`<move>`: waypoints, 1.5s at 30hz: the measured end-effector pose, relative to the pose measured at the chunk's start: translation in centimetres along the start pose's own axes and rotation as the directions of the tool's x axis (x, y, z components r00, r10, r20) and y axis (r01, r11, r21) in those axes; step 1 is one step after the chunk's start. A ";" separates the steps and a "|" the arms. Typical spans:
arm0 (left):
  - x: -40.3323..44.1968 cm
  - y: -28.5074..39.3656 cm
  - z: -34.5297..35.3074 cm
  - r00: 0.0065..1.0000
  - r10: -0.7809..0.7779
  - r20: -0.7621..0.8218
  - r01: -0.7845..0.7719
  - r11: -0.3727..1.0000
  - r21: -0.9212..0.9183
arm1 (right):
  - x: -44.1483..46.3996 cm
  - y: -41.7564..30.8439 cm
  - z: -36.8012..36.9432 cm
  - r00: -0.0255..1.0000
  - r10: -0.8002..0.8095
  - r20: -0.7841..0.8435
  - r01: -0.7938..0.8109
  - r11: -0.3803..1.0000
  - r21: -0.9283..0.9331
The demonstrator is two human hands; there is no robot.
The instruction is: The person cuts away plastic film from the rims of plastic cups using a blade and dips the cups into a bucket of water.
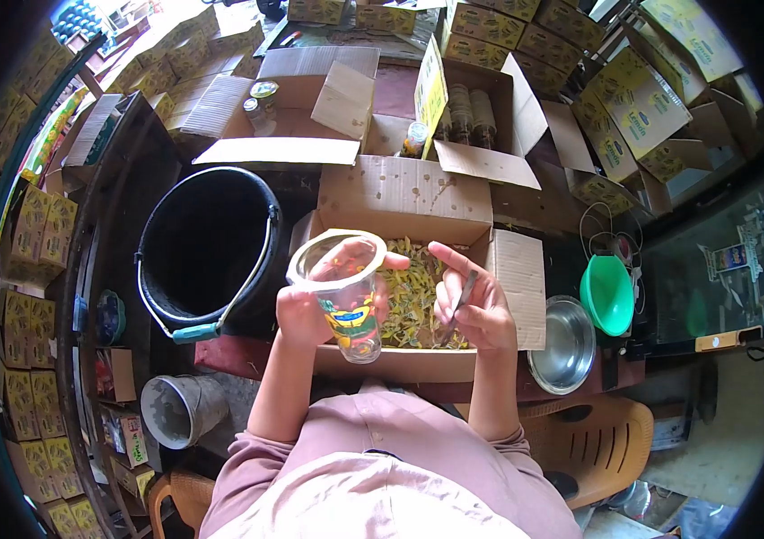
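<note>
My left hand (303,314) is wrapped round a clear plastic jar (354,325) with a printed yellow, green and red label and a wide round rim. The jar stands tilted slightly towards me, and looks mostly clear inside. In my right hand (490,316) a thin, dark metal strip-like tool (466,293) is pinched, its exact kind unclear; the index finger points out towards the left. Both hands are above an open cardboard box (404,199) that holds many small yellow-green wrapped pieces (409,310).
A black bucket (171,193) with a wire handle stands at left, a grey bucket (162,411) below it. At right are a steel bowl (562,346) and a green bowl (607,296). Behind, open cartons hold jars (264,90). Stacked yellow boxes (36,225) line the sides.
</note>
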State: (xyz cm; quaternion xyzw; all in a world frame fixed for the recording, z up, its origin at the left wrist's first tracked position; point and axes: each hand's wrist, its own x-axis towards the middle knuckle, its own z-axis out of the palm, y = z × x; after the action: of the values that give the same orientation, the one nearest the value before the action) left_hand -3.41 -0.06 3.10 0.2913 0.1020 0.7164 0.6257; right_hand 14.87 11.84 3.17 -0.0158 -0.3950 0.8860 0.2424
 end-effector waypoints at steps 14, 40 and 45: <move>-0.1 -2.3 -3.0 0.974 -0.207 -0.090 0.209 0.978 0.014 | -1.2 2.5 -3.4 0.980 0.171 -0.099 -0.168 0.985 0.030; -1.8 1.0 -3.2 0.850 -0.433 -0.299 0.457 0.889 0.010 | -1.8 5.7 1.5 0.943 0.174 -0.285 -0.181 0.984 0.003; -2.7 1.2 -4.8 0.851 -0.369 -0.375 0.458 0.870 0.184 | -2.2 6.0 2.2 0.936 0.123 -0.330 -0.123 0.992 0.023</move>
State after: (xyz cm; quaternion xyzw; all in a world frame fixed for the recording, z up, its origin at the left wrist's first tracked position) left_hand -6.88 -1.80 -0.94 0.2204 0.3605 0.5814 0.6953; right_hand 13.80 5.88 0.08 -0.1886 -0.3462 0.8845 0.2494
